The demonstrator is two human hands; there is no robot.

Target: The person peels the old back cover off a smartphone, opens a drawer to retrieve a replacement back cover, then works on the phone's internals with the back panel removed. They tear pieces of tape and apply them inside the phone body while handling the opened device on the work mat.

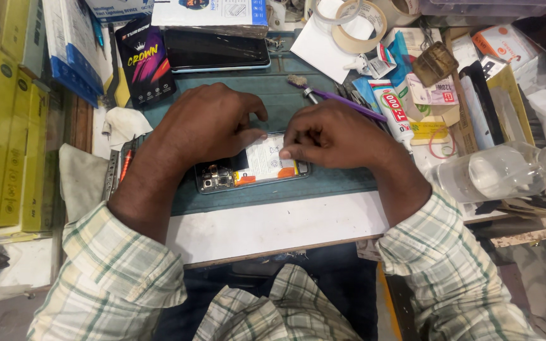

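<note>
Cluttered with boxes, tape rolls (358, 25) and glue tubes (392, 110), a workbench is carrying a teal mat (285, 95) where an opened phone (252, 169) is lying flat — its white battery and camera module are showing. Both hands are resting on it: the left hand (206, 123) is pressing fingertips onto the battery's upper edge, and the right hand (336, 136) is curling in beside it, fingertips together on the battery — whether it is pinching anything, I cannot tell. Behind them a second phone (216, 50) is lying screen-up.
</note>
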